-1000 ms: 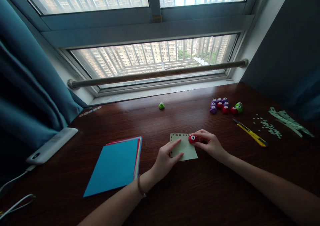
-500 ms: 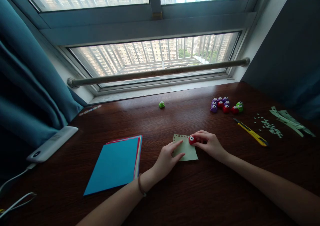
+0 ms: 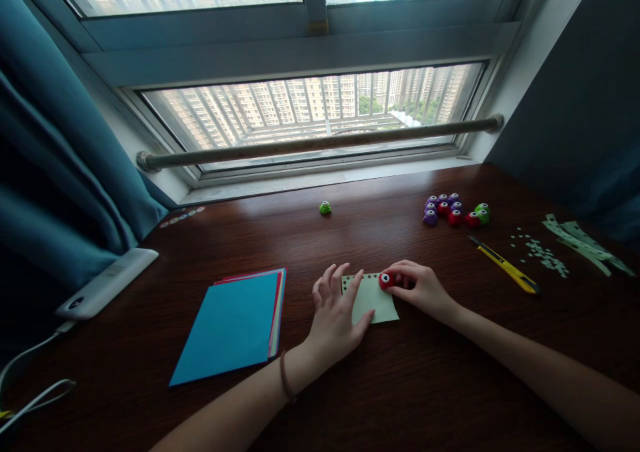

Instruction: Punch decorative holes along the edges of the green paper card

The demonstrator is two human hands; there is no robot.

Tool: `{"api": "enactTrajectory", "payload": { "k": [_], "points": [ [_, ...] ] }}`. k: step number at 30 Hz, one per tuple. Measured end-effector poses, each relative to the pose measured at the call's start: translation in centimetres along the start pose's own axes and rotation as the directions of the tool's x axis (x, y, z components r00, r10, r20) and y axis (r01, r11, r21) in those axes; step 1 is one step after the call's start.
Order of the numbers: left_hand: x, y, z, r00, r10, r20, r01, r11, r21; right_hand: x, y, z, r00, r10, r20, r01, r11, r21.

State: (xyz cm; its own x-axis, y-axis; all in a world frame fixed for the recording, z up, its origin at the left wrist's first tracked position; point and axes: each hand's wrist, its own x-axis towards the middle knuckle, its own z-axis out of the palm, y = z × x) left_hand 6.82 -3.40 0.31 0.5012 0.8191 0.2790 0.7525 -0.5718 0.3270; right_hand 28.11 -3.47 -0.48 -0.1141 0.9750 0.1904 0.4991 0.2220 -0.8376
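The counter [image 3: 410, 385] is dark brown. The left hand [image 3: 334, 322], fingers spread and gripping nothing, lies over the left side of the pale green sheet [image 3: 379, 302]. The right hand [image 3: 419, 289] pinches the red punch [image 3: 385, 281] at the sheet's far right corner.

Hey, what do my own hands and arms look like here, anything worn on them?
Your left hand is ungloved, with a thin, reddish-brown band around the wrist. Your right hand is ungloved too, with nothing visible around its wrist. No sleeves show on either side.
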Motion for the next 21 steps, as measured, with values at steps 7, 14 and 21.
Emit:
{"api": "enactTrajectory", "payload": {
  "k": [7,14,21],
  "points": [
    [0.11,0.10,-0.26,0.993,0.055,0.106,-0.055,0.998,0.001,-0.03,0.09,-0.04,1.000,0.005,0.002,-0.005,1.000,0.012],
    [0.18,0.10,-0.31,0.989,0.056,0.139,-0.057,0.998,0.003,-0.02,0.18,0.01,1.000,-0.004,-0.001,0.004,1.000,0.004],
    [0.18,0.06,-0.20,0.990,0.070,0.122,-0.068,0.998,-0.016,-0.07,0.24,0.13,1.000,-0.010,-0.004,0.010,1.000,-0.015]
  ]
}}
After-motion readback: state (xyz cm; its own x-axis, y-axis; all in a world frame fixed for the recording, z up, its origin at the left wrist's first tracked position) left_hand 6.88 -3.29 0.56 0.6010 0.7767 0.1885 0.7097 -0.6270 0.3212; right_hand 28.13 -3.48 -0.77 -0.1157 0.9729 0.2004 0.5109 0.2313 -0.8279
